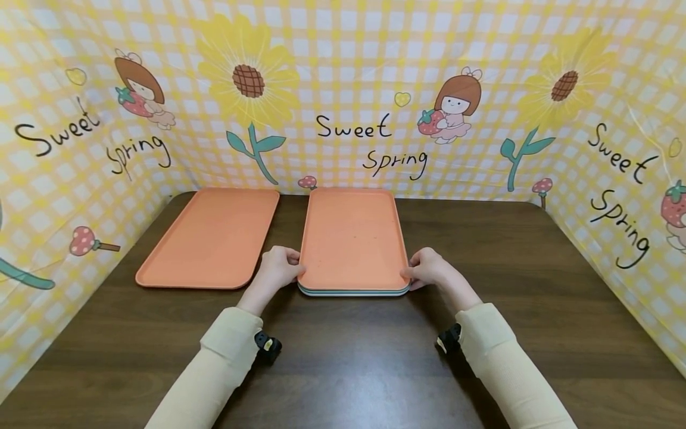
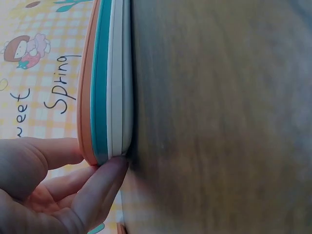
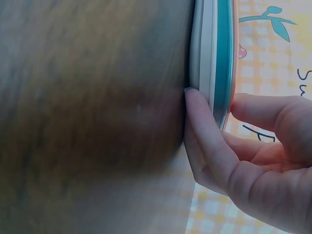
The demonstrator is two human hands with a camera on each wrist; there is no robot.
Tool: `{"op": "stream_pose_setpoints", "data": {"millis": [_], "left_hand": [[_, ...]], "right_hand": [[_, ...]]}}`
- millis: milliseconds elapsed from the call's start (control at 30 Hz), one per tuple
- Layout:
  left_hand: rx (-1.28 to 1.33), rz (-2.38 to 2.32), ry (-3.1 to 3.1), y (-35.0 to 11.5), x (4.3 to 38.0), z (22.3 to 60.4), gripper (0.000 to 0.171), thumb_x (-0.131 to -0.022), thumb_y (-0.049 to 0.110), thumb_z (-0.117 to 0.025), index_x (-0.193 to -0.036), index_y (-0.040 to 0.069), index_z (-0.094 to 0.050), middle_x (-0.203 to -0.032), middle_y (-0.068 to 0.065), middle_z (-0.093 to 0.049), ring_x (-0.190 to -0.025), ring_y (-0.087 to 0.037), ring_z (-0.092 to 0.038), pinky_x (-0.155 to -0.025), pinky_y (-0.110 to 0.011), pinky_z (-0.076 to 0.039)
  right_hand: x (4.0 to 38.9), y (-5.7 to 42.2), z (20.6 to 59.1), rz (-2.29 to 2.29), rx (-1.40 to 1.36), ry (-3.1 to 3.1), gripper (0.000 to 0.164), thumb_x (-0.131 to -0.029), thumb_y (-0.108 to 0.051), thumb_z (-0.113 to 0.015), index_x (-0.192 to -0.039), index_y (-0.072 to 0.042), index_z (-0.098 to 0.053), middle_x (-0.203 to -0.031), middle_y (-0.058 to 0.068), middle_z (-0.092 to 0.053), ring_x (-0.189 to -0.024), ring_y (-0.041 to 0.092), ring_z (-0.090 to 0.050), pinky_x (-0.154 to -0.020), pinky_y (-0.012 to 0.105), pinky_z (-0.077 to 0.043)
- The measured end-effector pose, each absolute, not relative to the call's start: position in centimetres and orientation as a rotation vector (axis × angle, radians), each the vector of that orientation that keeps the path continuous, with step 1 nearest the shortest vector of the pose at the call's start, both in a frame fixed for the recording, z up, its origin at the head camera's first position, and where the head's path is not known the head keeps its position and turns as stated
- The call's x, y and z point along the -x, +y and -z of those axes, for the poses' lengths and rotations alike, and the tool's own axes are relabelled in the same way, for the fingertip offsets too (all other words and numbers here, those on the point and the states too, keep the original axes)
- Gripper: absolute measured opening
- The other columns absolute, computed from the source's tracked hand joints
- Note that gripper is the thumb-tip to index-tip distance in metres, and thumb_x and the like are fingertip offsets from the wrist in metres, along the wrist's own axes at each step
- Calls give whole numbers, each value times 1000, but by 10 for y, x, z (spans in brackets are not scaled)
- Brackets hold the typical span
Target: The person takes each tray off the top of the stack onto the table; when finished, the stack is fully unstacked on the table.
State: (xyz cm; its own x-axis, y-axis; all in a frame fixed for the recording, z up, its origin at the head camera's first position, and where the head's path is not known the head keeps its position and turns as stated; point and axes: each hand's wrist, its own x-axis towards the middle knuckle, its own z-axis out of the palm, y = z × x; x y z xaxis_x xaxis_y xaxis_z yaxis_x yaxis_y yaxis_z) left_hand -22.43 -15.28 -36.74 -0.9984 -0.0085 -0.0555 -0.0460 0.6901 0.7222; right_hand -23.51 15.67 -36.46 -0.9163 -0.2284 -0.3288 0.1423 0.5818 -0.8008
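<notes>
A stack of trays lies in the middle of the table, its top an orange tray [image 1: 354,238]. Beneath that the edges of a teal tray [image 2: 101,83] and whitish trays [image 3: 204,58] show. My left hand [image 1: 280,265] grips the stack at its near left corner. Its thumb is at the orange rim and its fingers reach the lowest edge. At the near right corner my right hand [image 1: 429,268] holds the stack likewise, thumb at the top and fingertips at the bottom tray.
Left of the stack another orange tray [image 1: 209,238] lies flat on the dark wooden table [image 1: 343,351]. A yellow checked cloth [image 1: 354,71] with printed flowers and lettering stands behind and along both sides.
</notes>
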Motion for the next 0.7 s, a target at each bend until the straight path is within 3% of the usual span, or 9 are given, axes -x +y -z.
{"op": "stream_pose_setpoints", "data": {"millis": [333, 700], "left_hand": [[77, -1153, 2827, -152, 229, 360, 24, -75, 4, -66, -96, -6, -70, -87, -15, -71, -55, -6, -58, -52, -23, -54], [97, -1207, 2750, -160, 231, 359, 28, -75, 1, -64, -101, -7, -68, -89, -17, -69, -56, -8, -59, -56, -27, -56]], "right_hand": [[235, 156, 363, 1300, 29, 2434, 10, -84, 2, -60, -81, 11, -60, -60, 3, -55, -52, 8, -62, -62, 29, -58], [236, 146, 363, 1319, -23, 2427, 8, -80, 4, -62, -81, 11, -58, -60, 5, -59, -52, 8, -61, -61, 29, -58]]}}
